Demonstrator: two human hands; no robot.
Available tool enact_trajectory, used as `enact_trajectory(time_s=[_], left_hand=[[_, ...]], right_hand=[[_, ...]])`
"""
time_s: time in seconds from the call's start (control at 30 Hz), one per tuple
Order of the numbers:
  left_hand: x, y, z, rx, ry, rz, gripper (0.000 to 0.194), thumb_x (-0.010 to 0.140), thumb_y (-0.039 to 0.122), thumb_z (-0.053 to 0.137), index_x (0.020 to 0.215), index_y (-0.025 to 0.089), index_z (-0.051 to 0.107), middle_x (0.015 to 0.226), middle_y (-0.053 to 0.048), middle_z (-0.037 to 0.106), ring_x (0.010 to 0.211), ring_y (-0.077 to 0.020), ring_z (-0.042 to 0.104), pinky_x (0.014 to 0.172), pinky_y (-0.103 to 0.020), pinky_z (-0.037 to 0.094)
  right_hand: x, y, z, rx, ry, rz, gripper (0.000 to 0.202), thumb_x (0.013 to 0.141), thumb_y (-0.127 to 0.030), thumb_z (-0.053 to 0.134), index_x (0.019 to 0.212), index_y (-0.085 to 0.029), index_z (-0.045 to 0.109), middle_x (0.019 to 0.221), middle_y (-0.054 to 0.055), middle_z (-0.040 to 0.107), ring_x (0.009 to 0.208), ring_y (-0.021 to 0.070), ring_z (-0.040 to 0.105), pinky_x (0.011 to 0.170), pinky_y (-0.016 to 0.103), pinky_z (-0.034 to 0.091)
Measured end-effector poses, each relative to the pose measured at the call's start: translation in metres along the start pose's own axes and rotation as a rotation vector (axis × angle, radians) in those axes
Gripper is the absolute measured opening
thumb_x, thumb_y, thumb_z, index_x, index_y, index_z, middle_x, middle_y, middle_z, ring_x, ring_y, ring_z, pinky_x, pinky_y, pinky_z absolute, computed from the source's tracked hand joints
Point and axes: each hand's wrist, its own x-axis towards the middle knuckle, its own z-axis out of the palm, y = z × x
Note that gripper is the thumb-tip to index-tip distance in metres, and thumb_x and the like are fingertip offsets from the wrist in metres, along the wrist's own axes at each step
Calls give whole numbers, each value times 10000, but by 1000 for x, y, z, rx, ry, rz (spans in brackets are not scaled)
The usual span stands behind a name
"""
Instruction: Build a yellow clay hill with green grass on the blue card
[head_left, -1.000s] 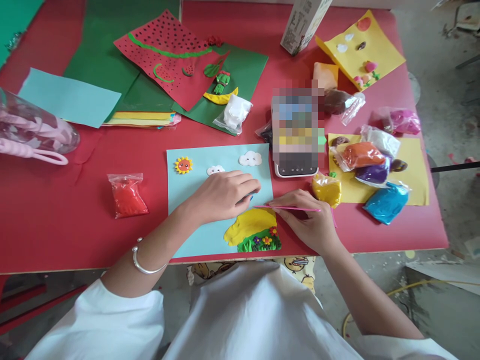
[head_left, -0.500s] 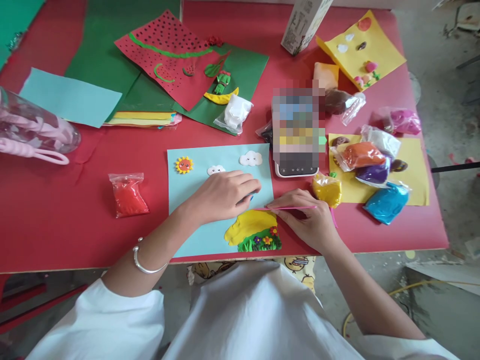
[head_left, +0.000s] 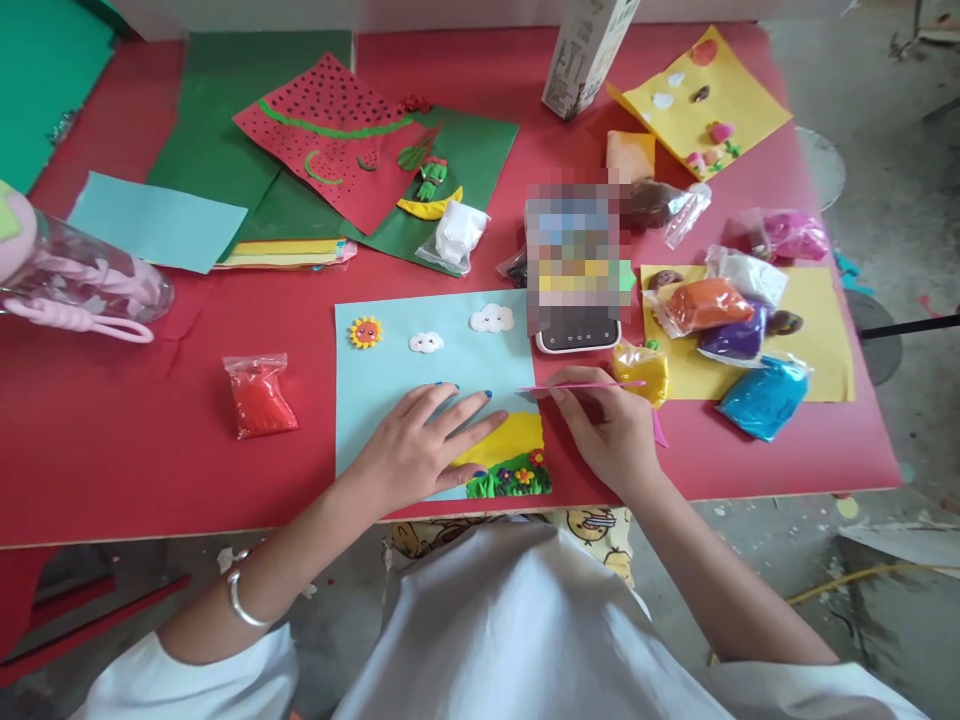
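Blue sheet: I see a light blue sheet (head_left: 390, 375) lying flat on the red table (head_left: 135, 440), low in the centre of the frame.
Clay picture: on it sit a small sun (head_left: 366, 331), two white clouds (head_left: 492, 318) and, at its lower right corner, a yellow clay patch (head_left: 517, 438) above a green strip with tiny flowers (head_left: 510, 482).
Left hand: my left hand (head_left: 420, 445) lies flat and spread on the sheet, gripping nothing, fingertips touching the yellow patch.
Right hand: my right hand (head_left: 607, 430) pinches a thin pink stick (head_left: 581, 385), held level just right of the sheet's edge.
Nearby: a red clay bag (head_left: 259, 395) left of the sheet; orange, purple and blue bags (head_left: 761, 398) at right.
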Motion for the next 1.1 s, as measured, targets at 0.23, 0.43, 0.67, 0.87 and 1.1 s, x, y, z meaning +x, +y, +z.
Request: enact_trajectory(time_s=[0.23,0.43,0.67,0.87,1.1], left_hand=[[3,1,-1,18,-51,-40,646,980,601,315,1490,216,401,1431,-69,542,1168,-275,479,1027,-414,374],[6,-7,-3,38,-62,20,569,948,594,431,1438,309,477,1425,-38,553,1136,-264,491,965,-386,407],[9,-17,-6,17,-107,44,611,948,625,382,1448,282,463,1440,-39,546,1041,-235,525,896,-354,439],[4,-20,-5,-26,-98,71,557,943,645,364,1388,350,523,1431,-33,553,1084,-233,524,909,-352,435],[3,-19,-2,-85,-98,27,536,974,594,344,1413,330,501,1415,-32,569,1076,-230,539,922,-356,416]], right_hand=[[1,1,-1,38,13,-31,171,958,-263,497,875,-226,641,898,20,755,669,148,702,557,226,527],[0,2,-1,41,3,-40,194,963,-269,479,840,-226,623,901,24,754,606,141,677,545,236,515],[0,4,0,63,-3,-61,188,971,-265,475,855,-230,619,907,24,755,631,141,686,561,231,517],[0,6,0,58,-33,-58,208,975,-275,467,875,-240,647,922,26,756,665,155,701,585,240,527],[-1,6,-1,67,-24,-78,183,969,-253,480,885,-237,642,926,27,759,688,161,710,602,245,536]])
